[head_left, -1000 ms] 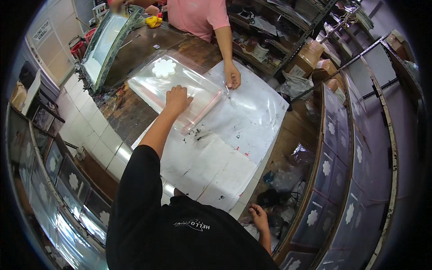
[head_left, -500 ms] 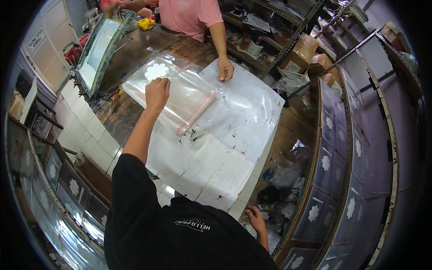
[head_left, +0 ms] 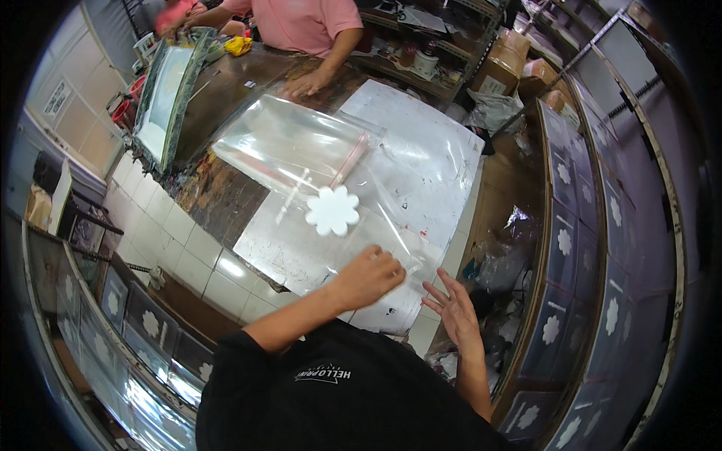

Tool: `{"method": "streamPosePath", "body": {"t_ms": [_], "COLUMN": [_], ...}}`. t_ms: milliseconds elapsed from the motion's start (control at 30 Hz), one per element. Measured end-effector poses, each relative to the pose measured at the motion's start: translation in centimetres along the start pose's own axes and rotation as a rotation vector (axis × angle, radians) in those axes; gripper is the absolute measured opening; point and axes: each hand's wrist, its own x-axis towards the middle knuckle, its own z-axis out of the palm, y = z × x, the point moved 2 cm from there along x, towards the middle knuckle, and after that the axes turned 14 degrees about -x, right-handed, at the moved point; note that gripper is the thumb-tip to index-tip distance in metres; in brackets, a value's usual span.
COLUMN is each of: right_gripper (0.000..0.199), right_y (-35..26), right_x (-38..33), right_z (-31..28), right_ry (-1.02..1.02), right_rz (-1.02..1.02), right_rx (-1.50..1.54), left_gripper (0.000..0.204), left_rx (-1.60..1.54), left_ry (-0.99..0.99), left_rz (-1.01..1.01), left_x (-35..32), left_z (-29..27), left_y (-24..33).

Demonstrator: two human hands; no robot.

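Note:
My left hand (head_left: 370,278) is closed, pinching the near edge of a clear plastic bag (head_left: 370,225) with a white flower print (head_left: 332,211) on it. That bag stretches from my fingers across the white sheet to a stack of clear plastic bags (head_left: 289,139) with a red-edged strip. Just right of the left hand, my right hand (head_left: 455,308) is open with its fingers spread, beside the near right edge of the sheet, apparently holding nothing.
White sheets (head_left: 429,158) cover part of the dark, stained table (head_left: 218,177). A printing screen frame (head_left: 174,98) stands tilted at the far left. Across the table, a person in pink rests a hand (head_left: 307,84) on it. Racks of flower-printed plastic (head_left: 560,240) flank me on both sides.
My left hand has drawn the flower-printed bag off the stack toward me. My right hand has risen toward the sheet and spread its fingers. The other person's hand has moved back and left.

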Motion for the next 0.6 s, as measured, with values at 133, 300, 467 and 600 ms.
{"method": "streamPosePath", "body": {"t_ms": [133, 300, 467, 600], "right_gripper": [0.047, 0.037, 0.035, 0.033], "right_y": [1.0, 5.0, 6.4, 7.2], "right_x": [-0.5, -3.0, -7.0, -8.6], "right_z": [-0.3, -2.1, -3.7, -5.3], "right_ry": [0.048, 0.276, 0.550, 0.585], "right_rz": [0.034, 0.185, 0.261, 0.184], "right_rx": [-0.078, -0.365, -0.247, -0.291], "left_gripper": [0.019, 0.014, 0.014, 0.019], "left_rx": [-0.114, -0.247, -0.351, -0.417], "left_ry": [-0.107, -0.195, -0.246, -0.326], "left_rz": [0.103, 0.195, 0.307, 0.364], "left_x": [0.5, 1.1, 2.3, 2.7], "left_z": [5.1, 8.6, 11.7, 13.7], "left_y": [3.8, 7.3, 9.4, 10.7]}}
